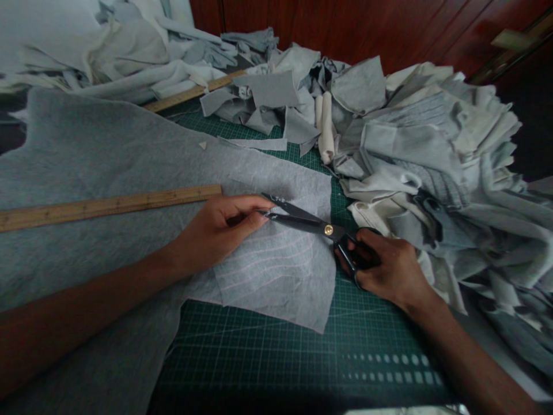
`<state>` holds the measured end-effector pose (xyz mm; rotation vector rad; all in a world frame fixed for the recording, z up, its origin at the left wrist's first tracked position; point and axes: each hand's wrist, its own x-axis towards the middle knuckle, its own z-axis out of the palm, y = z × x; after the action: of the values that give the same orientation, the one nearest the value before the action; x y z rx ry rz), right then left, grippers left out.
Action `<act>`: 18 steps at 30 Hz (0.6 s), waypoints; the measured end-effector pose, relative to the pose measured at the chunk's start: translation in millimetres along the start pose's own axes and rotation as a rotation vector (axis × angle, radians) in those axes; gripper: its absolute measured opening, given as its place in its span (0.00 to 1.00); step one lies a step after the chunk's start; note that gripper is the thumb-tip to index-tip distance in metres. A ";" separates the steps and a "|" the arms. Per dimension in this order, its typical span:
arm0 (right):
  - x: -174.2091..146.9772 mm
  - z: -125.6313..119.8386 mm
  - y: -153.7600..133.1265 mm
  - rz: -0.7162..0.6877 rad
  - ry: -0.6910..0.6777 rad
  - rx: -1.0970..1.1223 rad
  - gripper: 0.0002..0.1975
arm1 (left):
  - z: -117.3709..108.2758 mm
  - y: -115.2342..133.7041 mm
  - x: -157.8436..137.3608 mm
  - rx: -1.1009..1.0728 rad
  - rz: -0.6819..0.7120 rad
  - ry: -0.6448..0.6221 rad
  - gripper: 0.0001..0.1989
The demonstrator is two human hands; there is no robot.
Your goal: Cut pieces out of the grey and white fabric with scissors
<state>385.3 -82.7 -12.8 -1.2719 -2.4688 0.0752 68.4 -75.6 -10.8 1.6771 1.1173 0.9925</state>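
Right hand point(391, 268) gripped black metal scissors point(329, 230), partly open, tips at left hand point(220, 227). Left fingers pinched pink-lined pale-grey cloth point(268, 265) between both hands, atop wide grey fabric sheet point(108, 150)

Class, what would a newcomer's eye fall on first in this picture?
Probably the black scissors near the centre, slightly open, held in the right hand and reaching to the fingertips of the left hand. Next comes the big heap of pale and grey cloth pieces at right and behind. A wooden ruler lying across the grey fabric at left also stands out.
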 end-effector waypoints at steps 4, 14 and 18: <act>-0.2 -0.2 1.9 -0.024 0.000 0.007 0.05 | -0.3 -2.3 0.1 -0.009 0.009 0.009 0.11; 4.3 -7.7 -1.2 -0.064 0.008 -0.004 0.06 | -0.1 -1.4 1.0 -0.027 0.038 -0.012 0.10; 3.1 -7.5 -1.3 -0.057 0.007 0.015 0.06 | 0.0 -0.4 1.9 -0.015 0.053 -0.009 0.15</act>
<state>385.2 -81.9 -4.6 -1.1933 -2.4919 0.0746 68.9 -73.7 -10.9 1.7050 1.0614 1.0232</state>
